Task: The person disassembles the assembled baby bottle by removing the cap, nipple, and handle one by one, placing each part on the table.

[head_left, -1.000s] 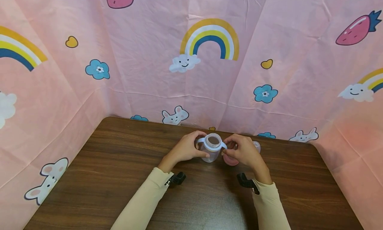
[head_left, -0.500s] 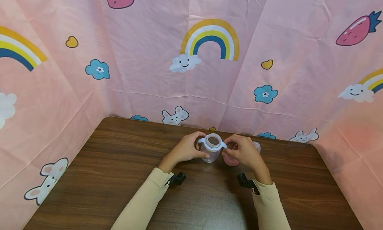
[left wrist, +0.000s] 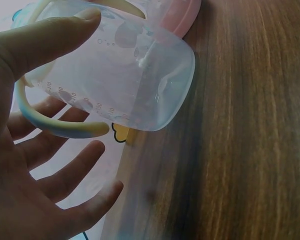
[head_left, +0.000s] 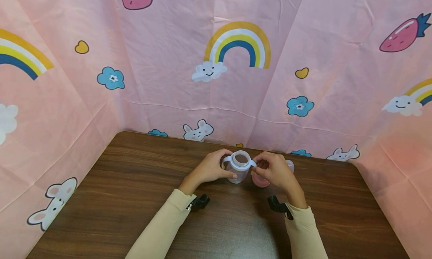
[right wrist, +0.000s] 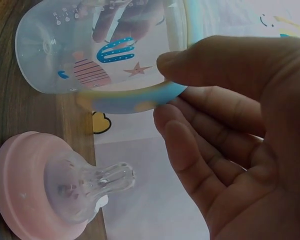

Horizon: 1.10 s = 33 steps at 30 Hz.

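Note:
An uncapped baby bottle [head_left: 239, 175], see-through with a pale blue two-handled ring, stands upright between the hands, its round mouth facing up. My left hand [head_left: 210, 166] holds its left side: the thumb lies along the body, the fingers curve behind the left handle [left wrist: 65, 127]. From the other side, my right hand [head_left: 275, 169] pinches the right handle [right wrist: 135, 100] between thumb and fingers. Printed sea pictures show on the bottle [right wrist: 97, 50] in the right wrist view. Below the right hand lies a pink screw collar [right wrist: 20, 185] with a clear nipple [right wrist: 112, 180], partly hidden in the head view.
A clear rounded piece [head_left: 290, 165] shows just beyond the right hand. The brown wooden table [head_left: 141, 184] ends close behind the bottle, where a pink patterned cloth [head_left: 162, 71] hangs. Black wrist mounts [head_left: 201, 201] stick out at both cuffs.

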Each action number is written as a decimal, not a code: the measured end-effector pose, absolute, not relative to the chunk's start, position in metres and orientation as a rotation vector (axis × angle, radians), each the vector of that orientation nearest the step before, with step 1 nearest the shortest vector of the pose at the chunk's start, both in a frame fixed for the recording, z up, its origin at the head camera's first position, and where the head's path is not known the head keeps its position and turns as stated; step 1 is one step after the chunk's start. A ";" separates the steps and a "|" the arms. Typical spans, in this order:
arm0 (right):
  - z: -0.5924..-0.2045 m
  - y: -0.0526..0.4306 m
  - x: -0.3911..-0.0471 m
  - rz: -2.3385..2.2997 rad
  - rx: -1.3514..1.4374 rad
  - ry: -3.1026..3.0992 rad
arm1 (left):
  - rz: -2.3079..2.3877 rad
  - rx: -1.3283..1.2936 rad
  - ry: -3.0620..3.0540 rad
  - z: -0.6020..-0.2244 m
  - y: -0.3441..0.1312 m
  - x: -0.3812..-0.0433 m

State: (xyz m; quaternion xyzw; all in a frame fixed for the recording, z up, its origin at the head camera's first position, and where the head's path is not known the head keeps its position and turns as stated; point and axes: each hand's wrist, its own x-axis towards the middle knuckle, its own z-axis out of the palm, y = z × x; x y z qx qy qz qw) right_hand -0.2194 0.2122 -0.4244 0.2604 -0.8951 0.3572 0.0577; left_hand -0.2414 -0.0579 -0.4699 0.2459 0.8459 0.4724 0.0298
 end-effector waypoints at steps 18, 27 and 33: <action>-0.425 0.212 -0.220 1.061 0.783 -2.711 | 1.449 0.736 2.599 -0.468 -0.058 -0.240; -0.424 0.213 -0.219 1.066 0.804 -2.674 | 1.454 0.746 2.599 -0.469 -0.058 -0.241; -0.421 0.212 -0.219 1.067 0.794 -2.679 | 1.453 0.754 2.603 -0.469 -0.058 -0.241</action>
